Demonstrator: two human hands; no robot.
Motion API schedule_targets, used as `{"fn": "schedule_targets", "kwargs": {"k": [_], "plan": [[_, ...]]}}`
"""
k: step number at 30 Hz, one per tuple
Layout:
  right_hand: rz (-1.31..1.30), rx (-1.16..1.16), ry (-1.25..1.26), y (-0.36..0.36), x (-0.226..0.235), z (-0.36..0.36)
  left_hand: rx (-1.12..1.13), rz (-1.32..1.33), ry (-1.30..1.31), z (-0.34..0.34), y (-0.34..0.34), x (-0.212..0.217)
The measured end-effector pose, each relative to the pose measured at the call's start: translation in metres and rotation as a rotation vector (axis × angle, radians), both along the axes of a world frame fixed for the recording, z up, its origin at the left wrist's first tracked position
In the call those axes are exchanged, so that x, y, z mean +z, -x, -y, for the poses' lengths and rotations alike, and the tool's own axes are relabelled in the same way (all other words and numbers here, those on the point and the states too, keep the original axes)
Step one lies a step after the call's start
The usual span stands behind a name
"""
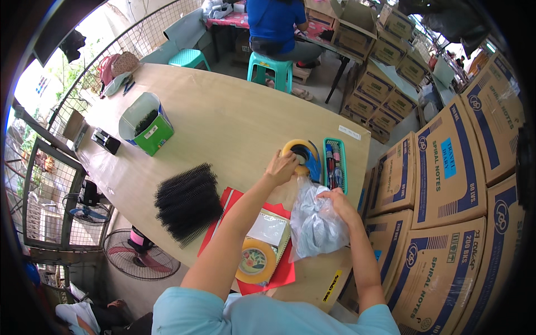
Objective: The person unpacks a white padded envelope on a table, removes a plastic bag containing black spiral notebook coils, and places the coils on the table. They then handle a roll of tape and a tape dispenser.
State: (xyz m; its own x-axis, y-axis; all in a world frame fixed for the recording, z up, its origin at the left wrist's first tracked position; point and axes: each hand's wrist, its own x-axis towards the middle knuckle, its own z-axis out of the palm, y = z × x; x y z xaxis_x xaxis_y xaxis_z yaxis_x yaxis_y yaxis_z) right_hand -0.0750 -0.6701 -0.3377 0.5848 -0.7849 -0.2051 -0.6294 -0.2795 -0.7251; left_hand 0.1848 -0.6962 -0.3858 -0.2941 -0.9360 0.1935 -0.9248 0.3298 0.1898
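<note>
My left hand [283,166] is closed at a yellowish tape roll [302,170], its fingertips partly hidden. Around it lie a larger tape roll [288,147] and a blue tape dispenser [314,167]. With bent fingers my right hand [338,203] grips the upper side of a clear plastic bag [312,231] of greyish contents. Left of the bag, a spiral notebook [283,213] rests on red folders [287,274], with a wide tape roll [272,261] on top. A teal basket [343,181] of pens and markers stands just beyond my right hand.
Black spiral binding coils [190,201] are piled on the table [240,123], left of the folders. Farther back stand a green-and-white box [156,137] and a black stapler-like tool [105,141]. Cartons [446,162] stack up at right. A fan [139,254] is at lower left; a person [272,25] sits beyond.
</note>
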Motion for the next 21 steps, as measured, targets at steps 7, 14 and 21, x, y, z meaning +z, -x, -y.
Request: {"fn": "schedule_targets", "kwargs": {"k": [7, 14, 21], "plan": [[-0.086, 0.031, 0.062, -0.043, 0.012, 0.012, 0.227, -0.053, 0.154, -0.010, -0.023, -0.002], [-0.160, 0.173, 0.097, -0.074, 0.012, 0.030, 0.370, -0.033, 0.184, -0.018, -0.059, -0.004], [-0.326, 0.181, 0.129, -0.080, 0.024, 0.035, 0.444, -0.165, 0.216, -0.023, -0.054, 0.003]]}}
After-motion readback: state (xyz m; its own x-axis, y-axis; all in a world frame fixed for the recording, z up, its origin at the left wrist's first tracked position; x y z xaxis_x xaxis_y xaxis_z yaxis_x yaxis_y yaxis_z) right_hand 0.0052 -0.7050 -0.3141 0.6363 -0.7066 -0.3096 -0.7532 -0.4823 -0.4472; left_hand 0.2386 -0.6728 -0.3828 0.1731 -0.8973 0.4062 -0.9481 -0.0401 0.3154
